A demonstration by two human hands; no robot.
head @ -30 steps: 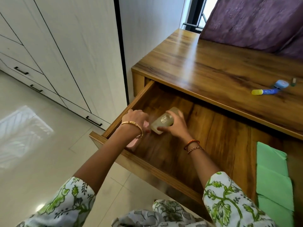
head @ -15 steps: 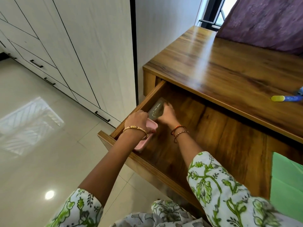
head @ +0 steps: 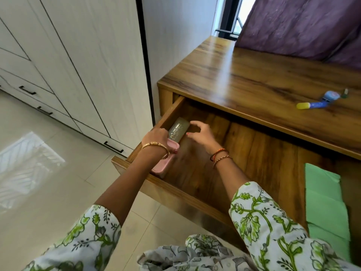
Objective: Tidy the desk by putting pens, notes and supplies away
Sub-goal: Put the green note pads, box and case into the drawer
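Pale glossy floor tiles fill the lower left, with the person's green-leaf printed sleeves nearest the camera. Just beyond them the wooden desk drawer stands pulled out. Green sheets of paper lie in its right part, overlapping one another along the drawer floor.

At the drawer's left end a pink case lies against the side wall, close to the front corner. The left hand, a gold bangle on its wrist, rests on top of this case with the fingers bent down over its far end; whether they actually grip it cannot be told. Directly behind the pink case, also along the left wall, lies a flat olive-grey box with pale lettering. The right hand, with red and braided threads at the wrist, hovers just beside this box, fingers loosely curved and spread, holding nothing; the fingertips are near the box edge but contact cannot be made out.

Farther off, on the desk top, a glue stick with a yellow cap lies touching a small blue tape dispenser, and a tiny green item sits just beside that. White wardrobe doors stand at left, and a purple curtain hangs behind the desk.
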